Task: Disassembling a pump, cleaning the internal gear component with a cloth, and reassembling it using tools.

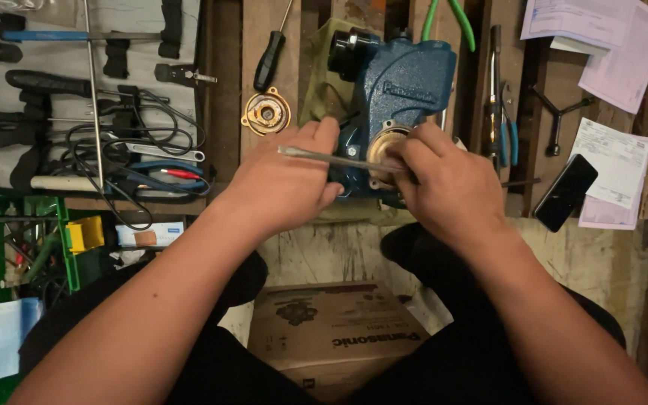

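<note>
Both hands (283, 184) (444, 184) on one thin metal rod (331, 159) — long axis left-right, level.

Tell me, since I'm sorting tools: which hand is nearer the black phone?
Right. The right hand lies just left of the black phone; the left hand is farther left, beyond the blue pump.

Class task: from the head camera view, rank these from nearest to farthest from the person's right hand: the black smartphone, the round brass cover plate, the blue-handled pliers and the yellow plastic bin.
Measured from the right hand:
1. Blue-handled pliers, just above and to its right.
2. Black smartphone, farther right, on the papers.
3. Round brass cover plate, beyond the left hand, upper left.
4. Yellow plastic bin, far left.
</note>
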